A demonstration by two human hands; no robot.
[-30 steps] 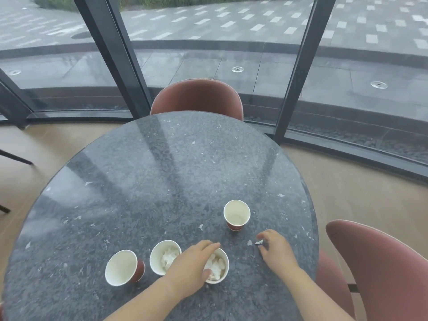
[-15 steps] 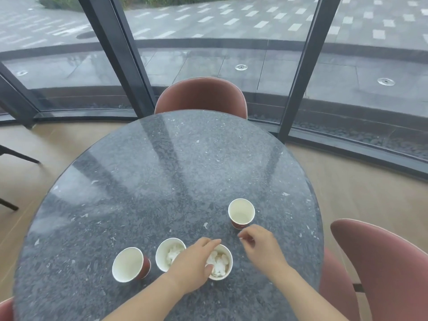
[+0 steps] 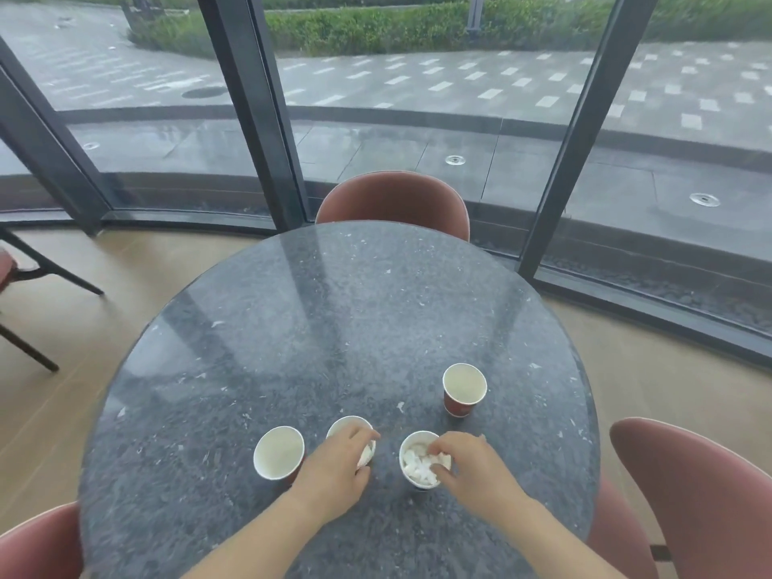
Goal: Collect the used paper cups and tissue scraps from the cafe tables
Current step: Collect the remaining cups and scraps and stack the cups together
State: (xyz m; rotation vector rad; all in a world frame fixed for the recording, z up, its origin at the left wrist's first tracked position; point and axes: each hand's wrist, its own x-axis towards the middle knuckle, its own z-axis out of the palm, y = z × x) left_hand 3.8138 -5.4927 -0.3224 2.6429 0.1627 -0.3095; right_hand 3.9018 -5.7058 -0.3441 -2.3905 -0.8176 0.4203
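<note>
Several red paper cups with white insides stand on the round dark stone table (image 3: 334,328). An empty cup (image 3: 279,452) is at the near left, and another empty cup (image 3: 464,388) stands farther right. My left hand (image 3: 334,470) grips the rim of the middle cup (image 3: 344,426), which holds tissue. My right hand (image 3: 472,465) reaches into the tissue-filled cup (image 3: 417,465), its fingertips pinching a tissue scrap (image 3: 440,458) over the pile. One small white scrap (image 3: 400,406) lies on the table between the cups.
Pink chairs stand around the table: one at the far side (image 3: 392,198), one at the right (image 3: 702,495), one at the near left corner (image 3: 37,545). Dark window frames and glass rise behind. Black chair legs (image 3: 41,269) show at the left.
My right hand lifted a scrap from the table and moved left to the tissue-filled cup. My left hand shifted from that cup to the middle cup. The camera tilted up.
</note>
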